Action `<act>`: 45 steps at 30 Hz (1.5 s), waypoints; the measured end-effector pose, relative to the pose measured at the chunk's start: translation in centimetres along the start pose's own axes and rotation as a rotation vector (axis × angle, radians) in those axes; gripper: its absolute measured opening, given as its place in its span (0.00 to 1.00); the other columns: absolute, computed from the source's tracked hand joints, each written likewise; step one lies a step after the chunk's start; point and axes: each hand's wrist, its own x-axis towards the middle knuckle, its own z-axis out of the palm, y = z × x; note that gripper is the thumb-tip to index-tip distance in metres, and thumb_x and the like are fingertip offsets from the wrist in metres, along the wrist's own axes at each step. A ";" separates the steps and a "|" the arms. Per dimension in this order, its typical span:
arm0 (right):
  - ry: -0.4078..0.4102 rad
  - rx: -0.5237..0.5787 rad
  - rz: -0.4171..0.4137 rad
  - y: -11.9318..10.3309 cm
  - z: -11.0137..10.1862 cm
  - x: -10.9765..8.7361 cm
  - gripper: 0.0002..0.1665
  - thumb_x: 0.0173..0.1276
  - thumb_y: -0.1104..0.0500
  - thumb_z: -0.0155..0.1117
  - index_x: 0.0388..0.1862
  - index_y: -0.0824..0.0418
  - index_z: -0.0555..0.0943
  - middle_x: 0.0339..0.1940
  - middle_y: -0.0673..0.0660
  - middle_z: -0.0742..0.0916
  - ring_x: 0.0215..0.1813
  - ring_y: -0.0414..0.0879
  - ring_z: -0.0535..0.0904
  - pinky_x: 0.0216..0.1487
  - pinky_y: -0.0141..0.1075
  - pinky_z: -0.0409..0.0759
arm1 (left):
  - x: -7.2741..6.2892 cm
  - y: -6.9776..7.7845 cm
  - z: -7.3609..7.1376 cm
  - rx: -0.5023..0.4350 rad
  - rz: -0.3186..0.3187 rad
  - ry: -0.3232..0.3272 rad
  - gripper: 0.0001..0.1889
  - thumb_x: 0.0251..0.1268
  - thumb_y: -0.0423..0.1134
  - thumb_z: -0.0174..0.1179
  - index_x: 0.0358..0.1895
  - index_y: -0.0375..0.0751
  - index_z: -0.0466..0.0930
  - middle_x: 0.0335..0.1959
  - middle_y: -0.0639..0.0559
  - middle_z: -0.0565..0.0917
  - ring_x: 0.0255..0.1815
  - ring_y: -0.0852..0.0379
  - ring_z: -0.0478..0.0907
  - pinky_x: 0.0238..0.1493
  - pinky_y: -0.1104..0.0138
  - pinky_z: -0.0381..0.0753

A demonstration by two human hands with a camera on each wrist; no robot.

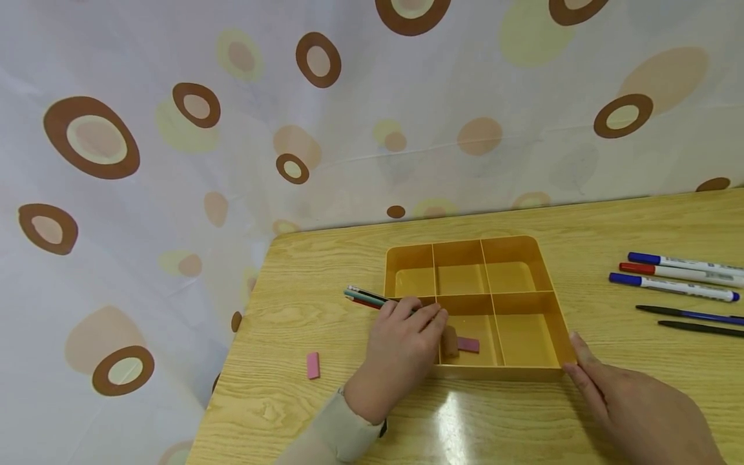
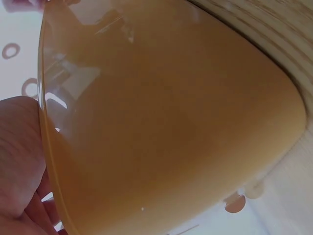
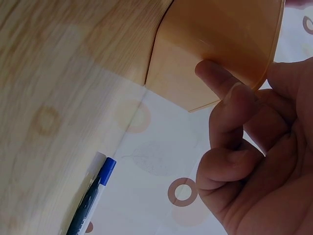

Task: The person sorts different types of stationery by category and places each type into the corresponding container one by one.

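Note:
An orange tray (image 1: pixel 496 372) split into compartments stands on the wooden table. My left hand (image 1: pixel 403 342) is over its front left compartment, fingers curled around several pencils (image 1: pixel 365 298) whose ends stick out past the tray's left wall. The hand hides the rest of them. Beside it, in the front middle compartment, lie a brown block (image 1: pixel 450 342) and a pink eraser (image 1: pixel 468 345). At the tray's front right corner, my right hand (image 1: pixel 639 397) grips the wall; in the right wrist view an index fingertip (image 3: pixel 208 71) presses the outer side.
Another pink eraser (image 1: pixel 313 365) lies on the table left of the tray. To the right are blue-capped markers (image 1: pixel 674 286), a red-capped marker (image 1: pixel 680 271) and two dark pens (image 1: pixel 692 315). A patterned sheet (image 1: pixel 349 129) hangs behind the table and along its left side.

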 end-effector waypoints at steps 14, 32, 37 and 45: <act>-0.028 -0.004 0.018 0.0 -0.2 0.4 0.37 0.83 0.45 0.54 0.79 0.67 0.65 0.49 0.74 0.88 0.40 0.69 0.88 0.25 0.54 0.81 | -1.0 -0.6 -0.5 -0.017 -0.035 0.037 0.09 0.65 0.40 0.69 0.45 0.48 0.94 0.43 0.57 0.92 0.43 0.55 0.84 0.38 0.64 0.78; 0.007 -0.004 -0.001 0.0 -0.3 0.1 0.36 0.82 0.46 0.56 0.78 0.68 0.66 0.47 0.74 0.89 0.37 0.68 0.88 0.25 0.53 0.81 | -3.9 -2.0 -1.7 -0.094 -0.059 0.115 0.10 0.60 0.39 0.72 0.44 0.46 0.93 0.41 0.55 0.93 0.47 0.49 0.86 0.45 0.59 0.82; -0.011 0.007 -0.003 0.0 -0.1 0.1 0.36 0.82 0.46 0.55 0.78 0.68 0.67 0.49 0.74 0.88 0.38 0.68 0.88 0.26 0.53 0.81 | -5.8 -2.7 -2.3 -0.128 -0.085 0.174 0.09 0.69 0.39 0.64 0.43 0.42 0.92 0.39 0.53 0.92 0.45 0.47 0.86 0.43 0.57 0.83; -0.012 0.016 0.000 0.1 0.0 0.1 0.36 0.83 0.46 0.54 0.78 0.68 0.67 0.53 0.73 0.88 0.41 0.68 0.88 0.25 0.53 0.81 | -9.6 -4.5 -3.9 -0.046 -0.299 0.080 0.09 0.65 0.40 0.66 0.38 0.40 0.93 0.36 0.49 0.92 0.40 0.45 0.84 0.36 0.52 0.82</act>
